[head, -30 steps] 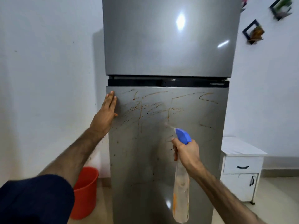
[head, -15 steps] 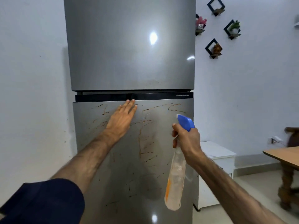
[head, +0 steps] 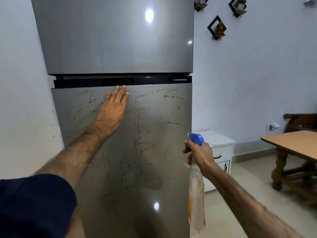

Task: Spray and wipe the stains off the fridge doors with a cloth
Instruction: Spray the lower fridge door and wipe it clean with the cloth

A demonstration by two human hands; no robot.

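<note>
Stains [head: 137, 131], reddish-brown streaks and drips, all over the lower fridge door [head: 159, 169], thickest across its upper half. That door fills the middle of the view, with the upper door [head: 111, 40] above it, clean and shiny, and a black band [head: 120, 81] running between the two.

Left hand [head: 114, 107] is flat on the lower door at about 12 o'clock from its centre, fingers straight and close together, tips right at the door's top edge, palm laid over some of the streaks. Nothing in that grip, just an open palm pressing steel.

Right hand [head: 199, 152] at 3 o'clock, by the door's right edge, grip clamped round the neck of the spray bottle [head: 196, 200]. Blue nozzle [head: 195, 138] points left toward the door; the clear body hangs down below the fist, with an orange patch on its side.

Off at 3 o'clock beyond the bottle, a small white cabinet [head: 221, 146] stands against the wall beside the fridge. Farther right, a wooden desk [head: 295, 143] with turned legs. Up at 1 o'clock, diamond-shaped wall shelves [head: 216, 28] hold small ornaments.
</note>
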